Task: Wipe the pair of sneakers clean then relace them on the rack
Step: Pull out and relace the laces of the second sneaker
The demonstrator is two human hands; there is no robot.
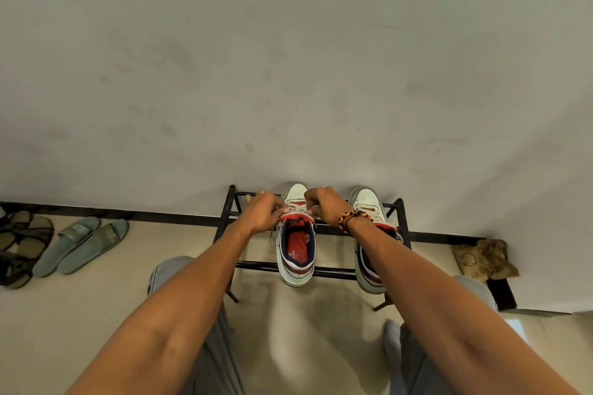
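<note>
Both forearms reach to the black rack (330, 273), where the left sneaker (296, 250) sits mid-rail. Left hand (263, 212) and right hand (324, 206) each pinch its lace (300, 209); pull both ends evenly, keeping tension balanced.

a pair of pale green slides (81, 244) lies on the beige floor (106, 305) toward its left edge, toes pointing at the black skirting (173, 218). just beside them, further left, dark strapped sandals (22, 244) sit in a loose cluster, partly cut off at the edge. over at the right, a crumpled brownish cloth (484, 258) rests against the foot of the wall (288, 58), which is plain, off-white and faintly smudged.
</note>
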